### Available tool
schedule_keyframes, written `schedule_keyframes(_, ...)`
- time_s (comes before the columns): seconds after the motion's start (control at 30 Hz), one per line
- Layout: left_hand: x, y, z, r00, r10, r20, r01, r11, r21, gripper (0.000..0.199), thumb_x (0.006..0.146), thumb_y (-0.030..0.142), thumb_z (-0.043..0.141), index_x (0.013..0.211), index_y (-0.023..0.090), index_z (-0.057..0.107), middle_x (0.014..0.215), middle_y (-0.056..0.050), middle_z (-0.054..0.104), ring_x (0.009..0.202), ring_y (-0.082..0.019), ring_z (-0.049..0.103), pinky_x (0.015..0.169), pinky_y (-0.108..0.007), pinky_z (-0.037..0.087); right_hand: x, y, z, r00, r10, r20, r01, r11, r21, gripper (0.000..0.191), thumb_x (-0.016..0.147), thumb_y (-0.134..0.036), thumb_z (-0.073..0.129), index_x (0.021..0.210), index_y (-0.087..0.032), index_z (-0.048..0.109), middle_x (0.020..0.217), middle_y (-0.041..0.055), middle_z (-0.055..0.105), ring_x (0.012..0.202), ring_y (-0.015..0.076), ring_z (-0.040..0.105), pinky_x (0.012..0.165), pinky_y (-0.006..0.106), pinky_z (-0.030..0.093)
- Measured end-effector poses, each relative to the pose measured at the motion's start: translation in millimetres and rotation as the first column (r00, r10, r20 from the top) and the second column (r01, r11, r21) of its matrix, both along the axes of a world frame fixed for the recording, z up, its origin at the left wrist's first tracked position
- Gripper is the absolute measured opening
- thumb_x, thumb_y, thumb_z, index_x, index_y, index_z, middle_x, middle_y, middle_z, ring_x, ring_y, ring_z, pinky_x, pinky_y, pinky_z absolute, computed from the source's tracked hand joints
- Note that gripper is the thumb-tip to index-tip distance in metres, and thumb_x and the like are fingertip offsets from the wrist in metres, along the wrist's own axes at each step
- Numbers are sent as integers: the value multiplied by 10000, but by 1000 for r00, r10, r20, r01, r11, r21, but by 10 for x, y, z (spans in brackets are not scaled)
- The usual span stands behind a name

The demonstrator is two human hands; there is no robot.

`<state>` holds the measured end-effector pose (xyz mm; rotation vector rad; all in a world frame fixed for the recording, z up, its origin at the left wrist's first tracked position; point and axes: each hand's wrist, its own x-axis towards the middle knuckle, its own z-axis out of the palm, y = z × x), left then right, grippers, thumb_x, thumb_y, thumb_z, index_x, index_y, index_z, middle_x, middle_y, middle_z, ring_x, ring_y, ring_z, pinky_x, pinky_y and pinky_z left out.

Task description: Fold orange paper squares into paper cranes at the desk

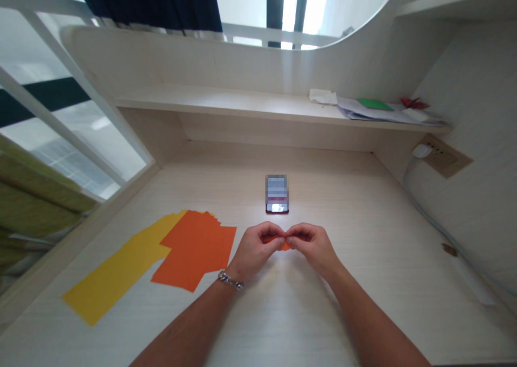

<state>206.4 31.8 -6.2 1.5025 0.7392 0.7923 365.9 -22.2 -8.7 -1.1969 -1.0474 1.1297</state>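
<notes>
Between my hands, over the middle of the desk, is a small piece of folded orange paper (285,245). My left hand (258,247) pinches its left side with thumb and fingers, and a chain bracelet (230,281) circles that wrist. On the other side my right hand (310,244) pinches the paper too, the two thumbs nearly meeting. Fingers cover most of the paper, so its folded shape is hard to make out. Just beyond the hands a phone (277,193) lies with its screen lit. Left of my left hand, orange sheets (194,251) lie fanned partly over yellow sheets (117,272).
A shelf (226,102) runs along the back, holding papers (383,113), a green square (375,104) and a red folded paper piece (415,103). At right, a plug (422,151) sits in a wall socket (446,157), its cable (432,221) trailing down the side.
</notes>
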Motion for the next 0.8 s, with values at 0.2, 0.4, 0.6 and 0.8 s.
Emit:
schedule_keyframes(0.2, 5, 0, 4, 1000, -16, -6, 16, 1000, -9, 98, 732, 136, 607, 813, 136, 662, 769, -45, 672, 695, -142, 626, 672, -264, 508, -6, -2, 8, 999, 1, -49, -4, 997, -72, 115, 625, -172, 717, 739, -159, 723, 680, 38, 705, 636, 183, 663, 615, 296, 538)
schedule_keyframes(0.4, 32, -11, 13, 999, -2, 39, 4, 998, -66, 68, 715, 124, 604, 757, 139, 654, 675, -12, 642, 623, -120, 593, 611, -235, 489, -17, -6, 43, 980, -40, -196, 8, 987, -161, 154, 551, -207, 776, 685, -148, 729, 650, 47, 700, 598, 189, 659, 593, 311, 545)
schedule_keyframes(0.6, 8, -15, 18, 1000, 1, 1, -1, 1000, 23, 82, 729, 151, 591, 767, 148, 664, 723, -26, 657, 667, -133, 597, 644, -249, 487, -13, -28, 79, 973, -33, -228, -14, 979, -202, 204, 597, -301, 772, 718, -145, 724, 674, 49, 695, 623, 176, 652, 600, 305, 547)
schedule_keyframes(0.8, 3, -13, 21, 1000, -19, -6, 19, 1000, 14, 94, 734, 163, 593, 782, 151, 672, 761, -39, 666, 706, -150, 611, 675, -268, 494, -13, -14, 41, 985, -53, -166, 23, 983, -180, 238, 560, -306, 794, 716, -147, 709, 660, 45, 692, 598, 173, 643, 557, 289, 542)
